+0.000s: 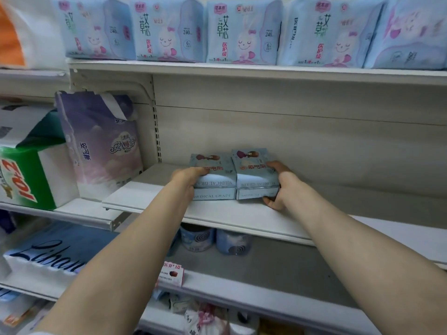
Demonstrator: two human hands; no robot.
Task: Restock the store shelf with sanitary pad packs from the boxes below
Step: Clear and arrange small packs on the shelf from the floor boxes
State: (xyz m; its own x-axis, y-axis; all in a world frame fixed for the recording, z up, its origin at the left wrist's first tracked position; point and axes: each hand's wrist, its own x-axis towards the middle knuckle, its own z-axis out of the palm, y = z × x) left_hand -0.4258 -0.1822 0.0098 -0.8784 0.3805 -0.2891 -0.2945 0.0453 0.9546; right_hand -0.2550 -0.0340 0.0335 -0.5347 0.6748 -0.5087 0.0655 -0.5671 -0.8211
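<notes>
Both forearms reach in; left hand (187, 176) and right hand (278, 187) clasp two pad packs (234, 175) between them; push evenly, keeping them flush.

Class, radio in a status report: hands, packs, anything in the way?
Left hand grips left pack. Right hand grips right pack. Both packs side by side on middle shelf. Nothing blocking.

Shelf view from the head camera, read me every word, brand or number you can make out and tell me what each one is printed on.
"MEDICAL GRADE": front of the left pack held by the hands.
"MEDICAL GRADE", fainter: right pack.
"240" and "6": rabbit packs on the top shelf, beside large Chinese characters.
"Liban", cut off: blue pack, lower left.
"102", seen turned: green and white pack, far left.
Purple pack: Chinese characters only.
Small print elsewhere is too blurred to read.
</notes>
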